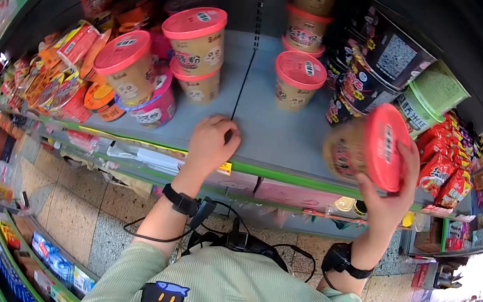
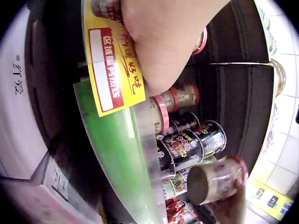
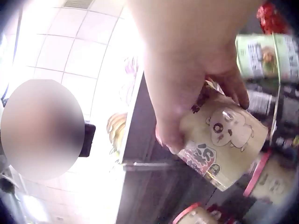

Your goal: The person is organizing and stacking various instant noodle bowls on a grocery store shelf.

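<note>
The right hand (image 1: 390, 190) grips a tan noodle cup with a pink-red lid (image 1: 386, 147) by its lid end, tilted above the shelf's right part. In the right wrist view the fingers and thumb (image 3: 175, 140) hold that cup (image 3: 224, 135), its printed cartoon side showing. The left hand (image 1: 213, 140) rests on the grey shelf (image 1: 251, 127) near its front edge, fingers loosely bent, holding nothing. In the left wrist view part of the left hand (image 2: 163, 37) is by a yellow label (image 2: 112, 70), its fingers out of sight; the raised cup (image 2: 217, 179) appears lower right.
Pink-lidded cups (image 1: 197, 49) stand stacked left of centre, with another (image 1: 299, 78) right of centre. Black tubs (image 1: 370, 76), green tubs (image 1: 430, 99) and red packets (image 1: 441, 164) fill the right side. Orange packages (image 1: 62, 85) crowd the left. A green strip (image 1: 288, 176) edges the shelf.
</note>
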A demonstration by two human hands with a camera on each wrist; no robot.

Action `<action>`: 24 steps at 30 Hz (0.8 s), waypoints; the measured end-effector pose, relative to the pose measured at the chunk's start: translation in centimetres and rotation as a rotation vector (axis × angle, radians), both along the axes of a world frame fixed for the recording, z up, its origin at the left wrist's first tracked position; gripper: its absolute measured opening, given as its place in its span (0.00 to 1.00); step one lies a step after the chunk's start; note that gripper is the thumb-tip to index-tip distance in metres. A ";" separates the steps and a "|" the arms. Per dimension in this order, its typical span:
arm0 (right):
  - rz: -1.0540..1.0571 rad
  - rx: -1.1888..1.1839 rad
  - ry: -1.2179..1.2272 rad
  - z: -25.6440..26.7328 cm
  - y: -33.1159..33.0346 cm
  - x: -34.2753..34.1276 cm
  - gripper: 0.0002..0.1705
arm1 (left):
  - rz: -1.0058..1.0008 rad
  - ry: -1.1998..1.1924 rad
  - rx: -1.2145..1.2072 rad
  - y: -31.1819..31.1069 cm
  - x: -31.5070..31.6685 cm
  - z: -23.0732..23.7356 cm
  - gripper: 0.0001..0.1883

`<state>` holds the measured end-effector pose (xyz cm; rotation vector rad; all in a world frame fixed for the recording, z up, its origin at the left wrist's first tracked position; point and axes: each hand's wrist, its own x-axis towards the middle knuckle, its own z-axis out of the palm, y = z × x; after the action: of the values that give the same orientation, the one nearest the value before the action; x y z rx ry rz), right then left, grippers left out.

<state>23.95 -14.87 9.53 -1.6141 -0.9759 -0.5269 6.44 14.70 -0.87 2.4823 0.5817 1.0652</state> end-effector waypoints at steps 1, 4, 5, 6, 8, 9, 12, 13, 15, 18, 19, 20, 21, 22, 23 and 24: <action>0.046 -0.017 -0.055 0.8 1.7 -0.5 0.48 | -0.005 -0.002 -0.001 0.2 0.1 -0.2 0.06; 0.139 -0.019 -0.155 2.5 7.4 -0.8 0.47 | -0.004 -0.004 0.000 0.1 0.0 -0.1 0.06; 0.118 -0.019 -0.209 3.1 9.3 -0.3 0.47 | -0.005 -0.003 -0.001 0.1 -0.1 -0.2 0.06; 0.096 -0.019 -0.263 3.7 11.2 0.4 0.46 | -0.007 -0.001 -0.001 0.2 -0.1 -0.2 0.06; 0.052 -0.029 -0.224 4.5 14.8 1.9 0.46 | -0.013 -0.003 -0.001 0.3 0.0 -0.3 0.06; 0.032 -0.035 -0.205 4.8 16.3 2.7 0.45 | -0.017 -0.007 -0.001 0.3 0.0 -0.3 0.06; -0.065 -0.172 -0.159 5.4 19.6 4.9 0.47 | -0.012 -0.006 -0.003 0.2 -0.1 -0.2 0.06; -0.080 -0.233 -0.142 5.3 20.5 5.8 0.48 | -0.009 -0.004 -0.003 0.2 -0.1 -0.2 0.06; -0.112 -0.279 -0.085 4.9 21.3 6.3 0.48 | -0.007 -0.001 -0.007 0.3 -0.1 -0.3 0.06; -0.110 -0.317 -0.009 4.9 21.5 6.7 0.50 | -0.008 0.001 -0.013 0.3 -0.1 -0.2 0.06; -0.102 -0.325 0.016 4.9 21.5 6.9 0.50 | -0.010 0.001 -0.015 0.2 -0.1 -0.1 0.06; -0.101 -0.326 0.005 4.8 21.6 6.9 0.50 | -0.009 0.000 -0.021 0.2 -0.1 -0.1 0.06; -0.100 -0.328 -0.006 4.7 21.6 7.0 0.51 | -0.009 -0.002 -0.027 0.2 -0.1 0.0 0.06; -0.101 -0.330 -0.016 4.7 21.6 7.1 0.51 | -0.010 -0.003 -0.033 0.1 -0.1 -0.1 0.06; -0.121 -0.339 -0.031 4.6 21.4 7.1 0.50 | -0.011 -0.005 -0.027 0.1 0.0 -0.2 0.05; -0.139 -0.346 -0.048 4.7 21.3 6.9 0.50 | -0.009 -0.009 -0.019 0.2 0.0 -0.2 0.05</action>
<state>30.83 6.45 14.23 -1.9972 -1.0366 -0.5133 6.48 14.87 -1.11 2.4602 0.5747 1.0617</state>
